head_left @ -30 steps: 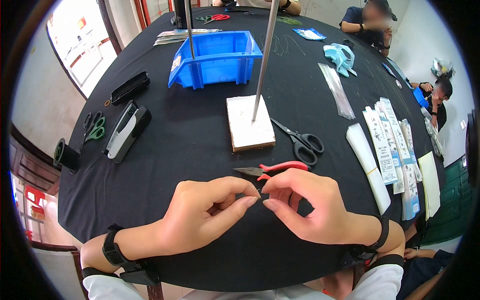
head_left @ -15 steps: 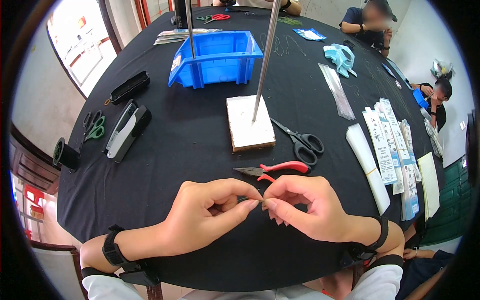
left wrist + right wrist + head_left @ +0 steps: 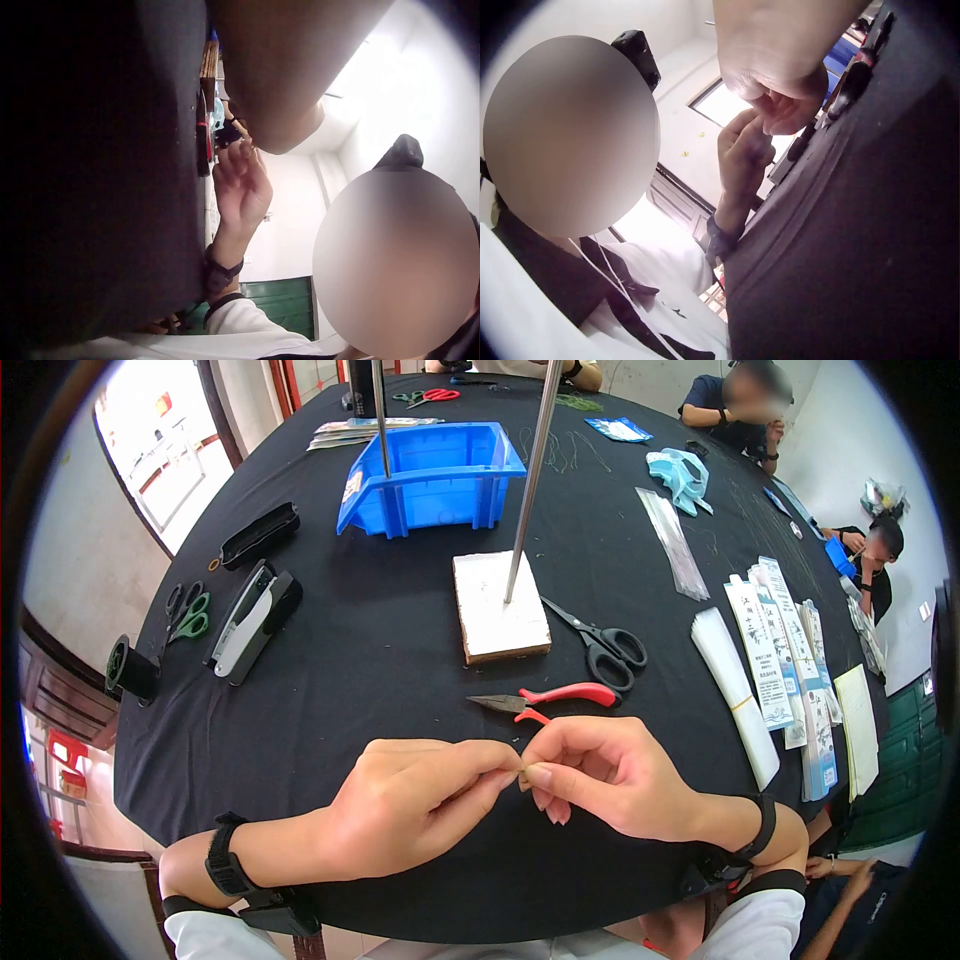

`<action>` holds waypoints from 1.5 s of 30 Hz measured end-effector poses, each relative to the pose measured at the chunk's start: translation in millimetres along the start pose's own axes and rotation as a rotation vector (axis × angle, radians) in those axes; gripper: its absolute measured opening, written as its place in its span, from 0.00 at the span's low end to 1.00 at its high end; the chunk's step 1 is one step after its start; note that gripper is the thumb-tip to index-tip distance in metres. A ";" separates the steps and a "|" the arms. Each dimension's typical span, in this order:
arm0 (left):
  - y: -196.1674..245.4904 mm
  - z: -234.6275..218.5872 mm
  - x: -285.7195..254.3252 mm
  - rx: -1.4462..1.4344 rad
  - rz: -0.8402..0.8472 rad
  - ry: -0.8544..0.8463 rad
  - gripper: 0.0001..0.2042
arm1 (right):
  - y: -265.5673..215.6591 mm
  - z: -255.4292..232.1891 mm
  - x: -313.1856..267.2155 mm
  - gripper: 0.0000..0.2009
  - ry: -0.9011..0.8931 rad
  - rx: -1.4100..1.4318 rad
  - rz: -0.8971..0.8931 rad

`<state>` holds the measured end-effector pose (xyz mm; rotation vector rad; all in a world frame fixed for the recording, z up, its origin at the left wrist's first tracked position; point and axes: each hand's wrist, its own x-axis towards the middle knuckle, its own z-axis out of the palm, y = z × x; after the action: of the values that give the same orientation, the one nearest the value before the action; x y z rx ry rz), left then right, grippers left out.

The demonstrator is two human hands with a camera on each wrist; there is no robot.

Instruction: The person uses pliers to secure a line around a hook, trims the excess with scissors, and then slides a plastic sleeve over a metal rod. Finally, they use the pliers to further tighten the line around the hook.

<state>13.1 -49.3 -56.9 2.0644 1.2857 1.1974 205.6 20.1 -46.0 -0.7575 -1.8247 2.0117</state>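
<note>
Fingertip to fingertip, my left hand (image 3: 420, 805) and my right hand (image 3: 610, 775) meet over the black cloth close to the table's near side. Both pinch with thumb and forefinger at a tiny tan piece (image 3: 524, 777), mostly hidden by the fingertips; I cannot tell its kind. My right hand's other fingers are loosely curled below. Just beyond the hands lie red-handled needle-nose pliers (image 3: 550, 700). In the left wrist view the right hand (image 3: 241, 187) shows palm-side; the right wrist view shows the left hand (image 3: 742, 161) meeting it.
A metal rod rises from a white block (image 3: 490, 630), with black scissors (image 3: 610, 650) beside it. Behind stands a blue bin (image 3: 440, 500). To the left are a stapler (image 3: 253, 622) and green-handled scissors (image 3: 190, 617); to the right, clear sleeves (image 3: 735, 690) and printed packets (image 3: 770, 650).
The hands, slightly apart a second ago, have come together at the fingertips. The left hand has turned and lowered a little, its fingers closing more flatly against its thumb.
</note>
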 end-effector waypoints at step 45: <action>-0.1 -6.7 1.7 -0.533 -0.496 -0.172 0.08 | 5.2 -0.6 5.9 0.07 0.196 -0.700 -0.613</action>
<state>7.7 -48.3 -52.6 1.3360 1.1457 0.9717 201.8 23.3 -52.1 -0.4404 -2.2808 0.8892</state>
